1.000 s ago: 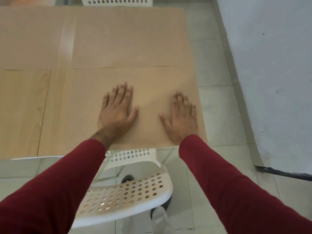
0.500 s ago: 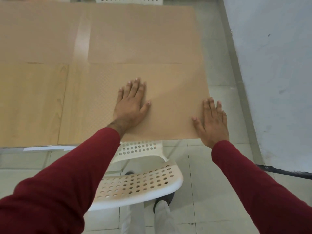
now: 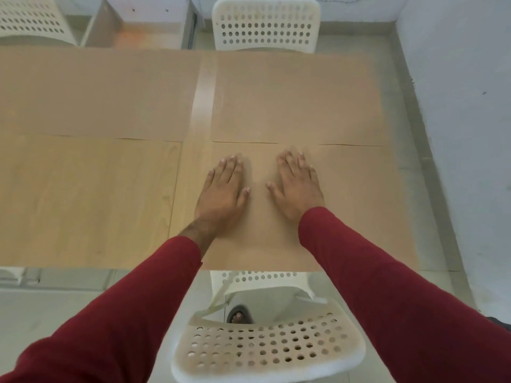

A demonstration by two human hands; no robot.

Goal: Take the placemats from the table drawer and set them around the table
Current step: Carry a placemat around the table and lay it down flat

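Note:
Tan placemats lie flat on the light wooden table (image 3: 83, 200). The near right placemat (image 3: 359, 205) reaches the table's front edge. My left hand (image 3: 221, 192) and my right hand (image 3: 297, 189) both rest palm down on it, fingers spread, side by side near its far edge. Behind it lies the far right placemat (image 3: 298, 98), and the far left placemat (image 3: 96, 92) covers the back left of the table. A bare strip of table shows between the two far mats. The drawer is not in view.
A white perforated chair (image 3: 265, 349) stands below my arms at the table's front edge. Another white chair (image 3: 265, 23) faces me across the table, and a third (image 3: 30, 20) is at the far left. A white wall (image 3: 464, 134) runs along the right.
My right hand came back from the mat's right edge onto the mat beside my left hand. Both hands now lie farther up the mat. The view has pulled back and shows the far chairs.

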